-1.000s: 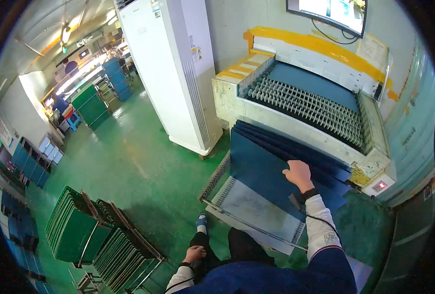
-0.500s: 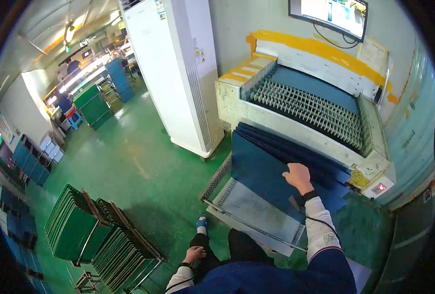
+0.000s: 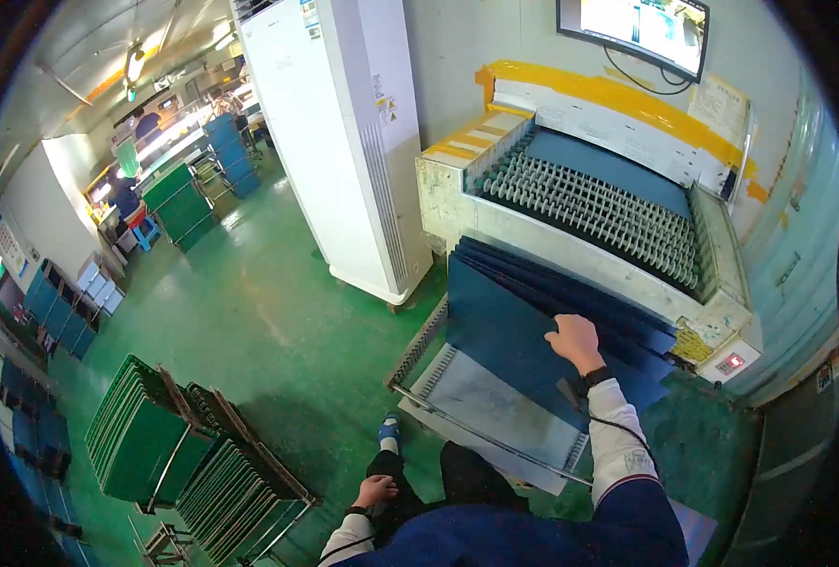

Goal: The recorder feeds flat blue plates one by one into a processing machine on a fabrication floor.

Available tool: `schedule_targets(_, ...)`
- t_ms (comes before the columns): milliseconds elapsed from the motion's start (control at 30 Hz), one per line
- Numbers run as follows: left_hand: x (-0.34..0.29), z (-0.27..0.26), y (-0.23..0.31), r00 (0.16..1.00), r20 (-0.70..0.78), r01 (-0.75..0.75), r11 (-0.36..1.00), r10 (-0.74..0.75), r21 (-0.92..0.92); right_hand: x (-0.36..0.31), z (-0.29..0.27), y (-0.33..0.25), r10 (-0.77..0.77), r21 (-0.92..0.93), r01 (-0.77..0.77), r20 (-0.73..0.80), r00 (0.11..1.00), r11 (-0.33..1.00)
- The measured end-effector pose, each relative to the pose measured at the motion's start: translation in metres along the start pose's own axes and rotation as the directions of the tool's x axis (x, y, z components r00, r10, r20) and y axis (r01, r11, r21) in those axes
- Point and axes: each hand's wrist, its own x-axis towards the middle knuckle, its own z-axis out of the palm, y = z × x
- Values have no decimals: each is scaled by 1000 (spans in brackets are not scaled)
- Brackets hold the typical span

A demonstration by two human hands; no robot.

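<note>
Resting right of centre in the frame: right hand (image 3: 573, 339), palm down, fingers curled loosely, on top sheet of a stack of dark blue sheets (image 3: 523, 331); touching, not clearly pinching an edge, so grip cannot be told for sure. Fanned out in overlapping layers, blue sheets, sloping from machine's outlet at centre right down toward lower centre. Dark band at right wrist, thin cable trailing down white sleeve. Lying under lower end of stack, grey metal tray (image 3: 495, 416) with a rail along its near edge, bare grey surface showing at lower centre. Standing in upper right: pale conveyor machine (image 3: 571, 236), rows of grey rollers across its top, another blue sheet lying beyond rollers, yellow hood behind, small red display at its right corner. Mounted on wall at top right, monitor (image 3: 633, 25). Hanging low at bottom centre, left hand (image 3: 376, 491), well apart from stack, beside dark trouser leg, fingers bent loosely inward, holding nothing visible. Blue shoe on green floor (image 3: 278, 321) just above that hand. Rising at upper centre, tall white cabinet (image 3: 344, 142). Leaning in wire racks at lower left, green panels (image 3: 155, 435), packed upright on edge. More racks and blue crates along left rim and far upper left.
</note>
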Motion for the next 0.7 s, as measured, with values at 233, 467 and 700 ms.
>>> schedule_targets(233, -1, 6, 4, 999, -24, 24, 998, -23, 55, -1, 0, 2, 32, 4, -32, 1, 999, 999)
schedule_targets(467, 7, -5, -6, 1000, 0, -14, 1000, 14, -14, 2, 5, 2, 4, 9, -3, -41, 999, 1000)
schedule_targets(700, 3, 0, 0, 1000, -7, 12, 1000, -12, 29, 1, 1, 3, 26, 26, -25, -24, 999, 999)
